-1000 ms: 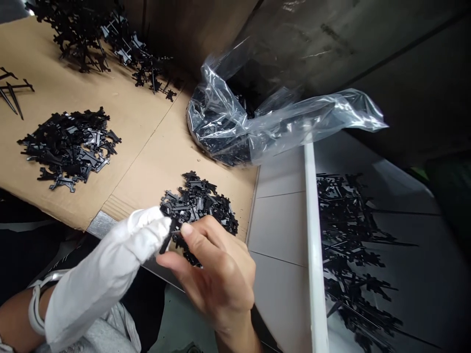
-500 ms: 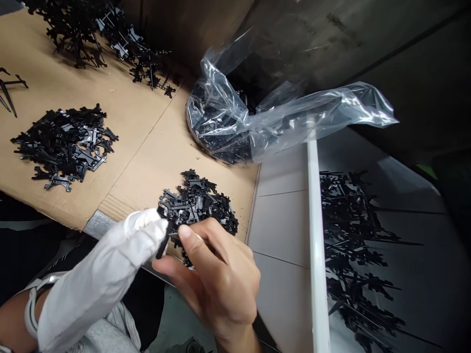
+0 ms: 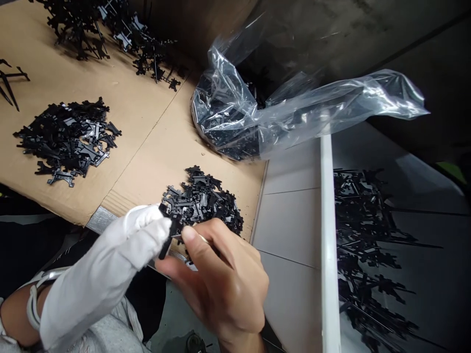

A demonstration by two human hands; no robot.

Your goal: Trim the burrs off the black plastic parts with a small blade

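Observation:
My left hand [image 3: 142, 240], in a white glove, pinches a small black plastic part [image 3: 166, 245] at its fingertips. Bare, my right hand [image 3: 222, 279] is up against that part, thumb below it and the other fingers curled in. A thin, pale object [image 3: 203, 239] shows in part between the right fingers; its kind is hidden by them. Just beyond both hands a heap of black plastic clips [image 3: 206, 198] lies on the cardboard.
On the cardboard [image 3: 136, 115] is another heap of black clips [image 3: 69, 139] at left. Black branched pieces [image 3: 79, 29] stand behind it. A clear plastic bag [image 3: 228, 117] of black parts sits at the back. Right of a white-edged divider [image 3: 328, 235] lie more black branched pieces [image 3: 368, 245].
The view has shifted a little, so the surroundings sit slightly differently. Both hands keep their hold close together, and the black part looks slightly turned.

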